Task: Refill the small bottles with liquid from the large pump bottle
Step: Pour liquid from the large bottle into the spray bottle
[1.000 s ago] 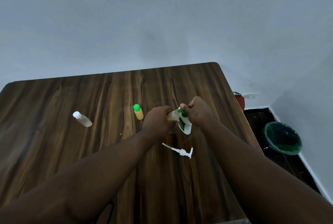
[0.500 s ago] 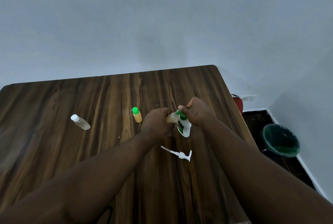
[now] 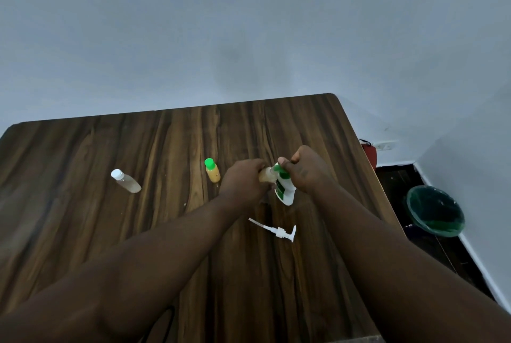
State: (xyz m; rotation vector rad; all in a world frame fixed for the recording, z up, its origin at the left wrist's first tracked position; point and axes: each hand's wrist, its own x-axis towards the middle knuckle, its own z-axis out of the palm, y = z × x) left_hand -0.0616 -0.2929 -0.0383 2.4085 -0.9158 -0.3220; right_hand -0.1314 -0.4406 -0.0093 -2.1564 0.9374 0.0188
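My right hand (image 3: 307, 171) grips the large white and green bottle (image 3: 284, 190), tilted with its mouth toward the left. My left hand (image 3: 243, 179) holds a small bottle (image 3: 266, 175) with yellowish liquid, its mouth against the large bottle's neck. The white pump head (image 3: 279, 230) lies loose on the table in front of my hands. A small green-capped bottle (image 3: 212, 170) with orange liquid stands left of my left hand. Further left, a small white-capped clear bottle (image 3: 125, 181) lies on its side.
The dark wooden table (image 3: 138, 218) ends at its right edge close to my right arm. On the floor to the right stand a green bucket (image 3: 435, 211) and a red object (image 3: 369, 153) by the wall.
Both hands keep the two bottles mouth to mouth with almost no motion. The camera has tilted slightly, so the table sits a little lower in view.
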